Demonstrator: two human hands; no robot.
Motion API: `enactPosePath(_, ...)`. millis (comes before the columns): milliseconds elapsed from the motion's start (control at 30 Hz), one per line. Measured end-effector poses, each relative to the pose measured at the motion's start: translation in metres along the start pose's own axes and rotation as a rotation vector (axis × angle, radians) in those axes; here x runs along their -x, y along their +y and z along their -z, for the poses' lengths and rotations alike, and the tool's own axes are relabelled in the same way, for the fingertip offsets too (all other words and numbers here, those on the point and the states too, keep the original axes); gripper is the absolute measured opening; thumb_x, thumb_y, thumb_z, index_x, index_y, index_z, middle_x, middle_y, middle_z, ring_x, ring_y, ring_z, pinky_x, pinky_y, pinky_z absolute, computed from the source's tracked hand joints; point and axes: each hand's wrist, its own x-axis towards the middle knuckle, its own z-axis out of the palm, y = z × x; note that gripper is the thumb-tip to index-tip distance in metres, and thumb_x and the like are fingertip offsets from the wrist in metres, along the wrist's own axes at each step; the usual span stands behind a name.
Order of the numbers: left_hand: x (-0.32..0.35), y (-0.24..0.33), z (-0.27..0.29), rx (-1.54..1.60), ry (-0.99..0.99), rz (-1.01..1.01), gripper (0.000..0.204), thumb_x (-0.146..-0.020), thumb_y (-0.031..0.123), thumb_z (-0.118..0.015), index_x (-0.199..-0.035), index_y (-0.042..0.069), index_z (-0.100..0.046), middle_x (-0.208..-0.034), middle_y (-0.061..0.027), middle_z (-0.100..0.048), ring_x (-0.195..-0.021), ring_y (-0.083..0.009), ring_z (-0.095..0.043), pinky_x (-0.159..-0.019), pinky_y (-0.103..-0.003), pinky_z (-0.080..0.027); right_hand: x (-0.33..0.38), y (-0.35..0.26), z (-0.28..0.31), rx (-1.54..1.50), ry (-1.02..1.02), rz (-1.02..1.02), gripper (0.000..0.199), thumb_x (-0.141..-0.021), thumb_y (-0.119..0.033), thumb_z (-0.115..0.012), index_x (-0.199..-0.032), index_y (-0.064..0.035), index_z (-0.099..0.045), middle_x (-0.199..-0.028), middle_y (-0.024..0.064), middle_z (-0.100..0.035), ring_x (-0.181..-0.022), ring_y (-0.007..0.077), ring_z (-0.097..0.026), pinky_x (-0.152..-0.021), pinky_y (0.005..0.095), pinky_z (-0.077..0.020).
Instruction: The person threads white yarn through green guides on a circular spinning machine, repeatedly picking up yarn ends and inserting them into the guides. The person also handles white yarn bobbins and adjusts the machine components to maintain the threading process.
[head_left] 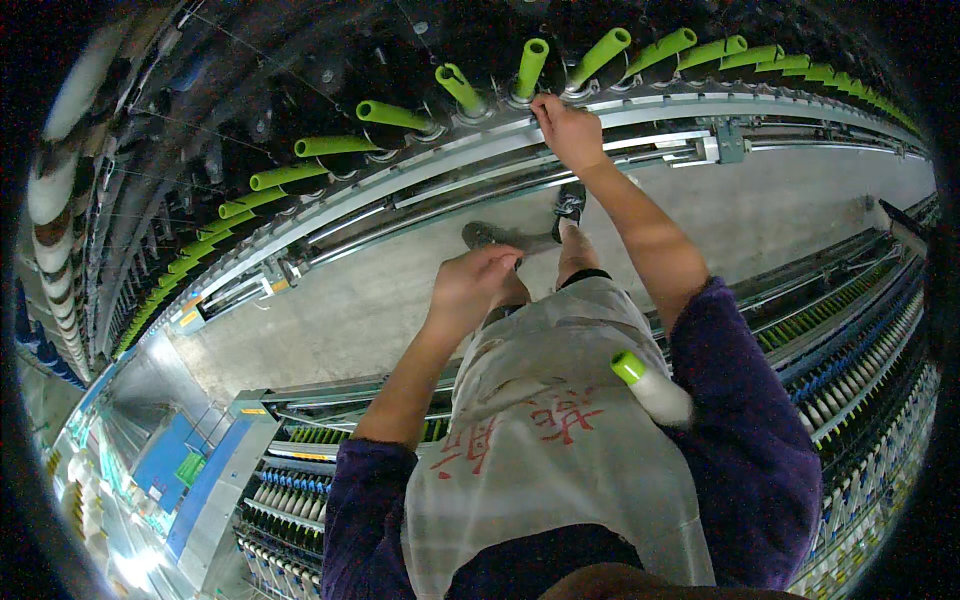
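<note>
- Tucking against the white apron [540,440], a yarn bobbin [652,388] with a green tip and white winding sits under the right arm, not yet placed anywhere.
- Farther out from the apron, the left hand [472,285] is held at chest height, fingers curled shut; whether they pinch a thread I cannot tell.
- Beyond it, the right hand [567,128] reaches to the metal rail [400,185], fingertips closed at a spindle base, apparently on something too fine to make out.
- Along that rail, the row of green tubes [395,116] stands bare, so winding looks barely begun.
</note>
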Motion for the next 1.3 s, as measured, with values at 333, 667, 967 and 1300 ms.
enactPosePath(333,-0.028,0.005,-0.018,0.049,0.151,0.025,0.019,-0.087,0.018,-0.058,-0.096,0.003,-0.065,-0.087,-0.0053,-0.066,-0.077,-0.0102,-0.058,-0.072,-0.024,-0.046,0.074,-0.047,0.108,-0.79,-0.557,-0.305,0.029,-0.088,-0.024,-0.055,-0.113,-0.0101,-0.054,-0.077,0.0078,-0.062,-0.062,0.0177,-0.06,-0.055,0.0303,-0.0469)
enactPosePath(667,-0.132,-0.024,-0.039,-0.144,0.52,-0.184,0.021,-0.085,0.019,-0.056,-0.103,0.012,-0.064,-0.065,-0.0114,-0.058,-0.056,-0.0222,-0.055,-0.055,-0.032,-0.044,0.004,0.049,0.219,-1.217,-0.34,-0.692,0.026,-0.09,-0.025,-0.052,-0.103,-0.0034,-0.059,-0.078,-0.0004,-0.055,-0.07,0.0084,-0.049,-0.068,0.0229,-0.0411)
enactPosePath(967,-0.187,-0.038,-0.074,-0.428,0.779,-0.23,0.021,-0.08,0.016,-0.056,-0.099,0.017,-0.065,-0.059,-0.015,-0.059,-0.054,-0.0326,-0.059,-0.051,-0.041,-0.047,0.004,0.141,0.177,-1.31,-0.233,-1.151,0.029,-0.093,-0.029,-0.047,-0.101,-0.0044,-0.06,-0.072,-0.0034,-0.05,-0.066,0.007,-0.046,-0.064,0.0218,-0.0373)
enactPosePath(1300,-0.15,-0.021,-0.059,-0.583,0.783,-0.193,0.01,-0.079,0.016,-0.059,-0.086,0.011,-0.065,-0.058,-0.0116,-0.059,-0.051,-0.0271,-0.059,-0.047,-0.037,-0.046,-0.009,0.105,0.217,-1.189,-0.273,-0.821,0.033,-0.094,-0.028,-0.044,-0.098,0.0008,-0.059,-0.073,-0.0009,-0.052,-0.069,0.0093,-0.047,-0.068,0.0234,-0.0373)
